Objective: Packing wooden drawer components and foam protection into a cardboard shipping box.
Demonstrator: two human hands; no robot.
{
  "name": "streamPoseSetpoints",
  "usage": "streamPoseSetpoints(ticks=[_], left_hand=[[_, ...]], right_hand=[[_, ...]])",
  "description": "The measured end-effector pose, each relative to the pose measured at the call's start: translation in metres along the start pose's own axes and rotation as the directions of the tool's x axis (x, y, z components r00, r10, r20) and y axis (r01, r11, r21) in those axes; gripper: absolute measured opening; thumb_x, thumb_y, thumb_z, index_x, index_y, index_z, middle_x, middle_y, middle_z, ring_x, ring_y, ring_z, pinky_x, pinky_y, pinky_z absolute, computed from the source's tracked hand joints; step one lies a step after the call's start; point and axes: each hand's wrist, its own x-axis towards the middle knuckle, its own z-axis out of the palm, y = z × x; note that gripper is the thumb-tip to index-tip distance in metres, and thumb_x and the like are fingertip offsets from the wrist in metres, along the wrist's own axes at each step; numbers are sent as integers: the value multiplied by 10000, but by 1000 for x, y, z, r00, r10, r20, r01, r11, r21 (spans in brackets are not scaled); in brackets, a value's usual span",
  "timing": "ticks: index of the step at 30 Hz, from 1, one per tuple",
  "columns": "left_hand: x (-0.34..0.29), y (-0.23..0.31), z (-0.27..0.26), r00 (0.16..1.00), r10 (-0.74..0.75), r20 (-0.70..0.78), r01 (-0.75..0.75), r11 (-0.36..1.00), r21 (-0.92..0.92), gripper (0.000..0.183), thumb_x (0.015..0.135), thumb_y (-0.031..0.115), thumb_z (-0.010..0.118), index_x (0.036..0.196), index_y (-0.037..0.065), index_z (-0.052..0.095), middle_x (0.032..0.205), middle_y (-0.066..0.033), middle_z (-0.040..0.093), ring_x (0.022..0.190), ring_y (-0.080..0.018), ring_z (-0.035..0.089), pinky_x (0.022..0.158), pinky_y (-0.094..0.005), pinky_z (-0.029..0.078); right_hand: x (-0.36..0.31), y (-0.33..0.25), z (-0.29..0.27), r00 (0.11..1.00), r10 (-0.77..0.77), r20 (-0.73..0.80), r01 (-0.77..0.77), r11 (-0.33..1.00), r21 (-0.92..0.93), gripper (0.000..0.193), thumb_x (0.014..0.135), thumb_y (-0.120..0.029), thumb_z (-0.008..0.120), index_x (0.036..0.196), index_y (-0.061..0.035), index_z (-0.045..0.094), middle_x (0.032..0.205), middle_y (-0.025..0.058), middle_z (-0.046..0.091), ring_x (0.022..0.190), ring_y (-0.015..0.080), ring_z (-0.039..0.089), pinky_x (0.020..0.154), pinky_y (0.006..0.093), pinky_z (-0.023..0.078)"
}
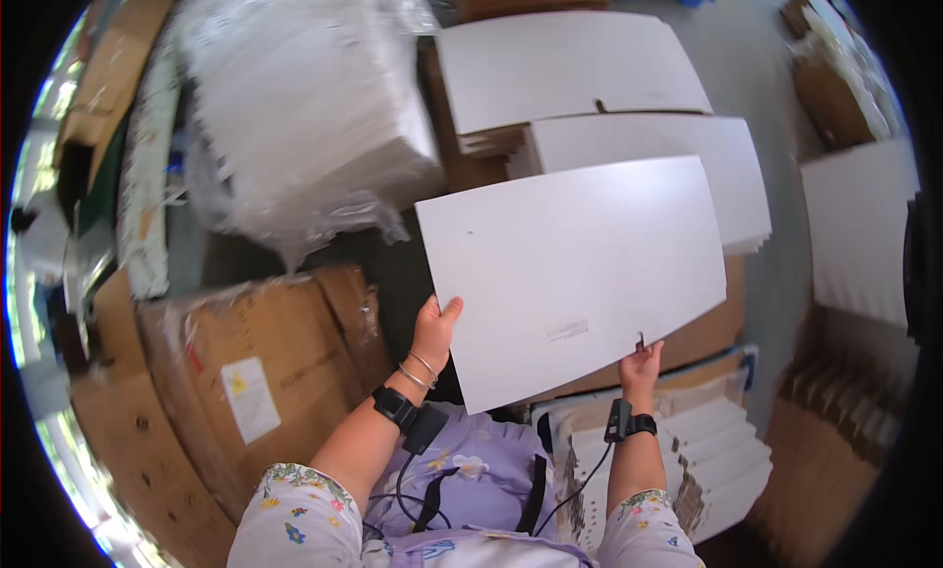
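A large flat white sheet of board (580, 254) is held up in front of me, slightly tilted, with a small notch and a faint printed patch near its lower edge. My left hand (435, 332) grips its left edge, thumb on the top face and the other fingers hidden beneath. My right hand (640, 365) is closed on the near edge by the notch, its fingers partly under the board. Behind the held board lie a stack of similar white boards (722, 175) and another white stack (570, 67) farther off.
A plastic-wrapped white stack (305, 96) stands at the far left, with a big cardboard box (285, 362) nearer. Beside my right forearm sits a pile of folded white pieces (727, 460). More white boards (859, 234) and brown cardboard stacks (825, 440) are at the right.
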Motion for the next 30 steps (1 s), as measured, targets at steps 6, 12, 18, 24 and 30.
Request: streamPoseSetpoints(ticks=[6,12,18,24,30], left_hand=[[-117,53,-21,936,352,-2,-340,907,249,280,836,171,509,1018,-39,477,921,-29,554,818,-67,475,747,-212,386],[-250,104,-53,855,511,-83,-461,825,326,282,841,184,501,1016,-37,485,852,5,543,734,-44,448,669,-197,391],[-369,179,-89,697,689,-199,-624,720,305,292,842,204,502,1035,-14,482,818,35,523,689,-27,413,620,-181,375],[-530,233,-178,531,681,-504,-711,682,173,211,850,175,481,997,24,492,815,42,516,698,-27,456,615,-190,407],[-696,227,-297,466,287,-837,-727,663,-178,131,803,167,525,700,93,491,593,24,478,506,-83,470,454,-238,396]], right_hand=[[-42,26,18,984,177,25,-175,981,-80,529,842,-454,383,1178,-46,402,1177,93,445,1058,271,423,904,413,350],[-144,21,72,929,326,176,-301,941,-153,532,817,-495,404,1159,-88,432,1168,65,460,1045,256,436,901,401,353],[-271,13,181,807,397,437,-331,917,-221,538,830,-481,389,1209,-99,376,1227,40,406,1105,236,390,928,390,330],[-484,57,282,508,300,807,197,872,-448,460,861,-398,385,1206,-95,359,1207,50,408,1099,220,396,891,377,372],[-627,165,299,100,729,678,-22,682,-731,304,839,-228,480,1085,-51,452,1024,48,520,947,190,496,809,350,412]])
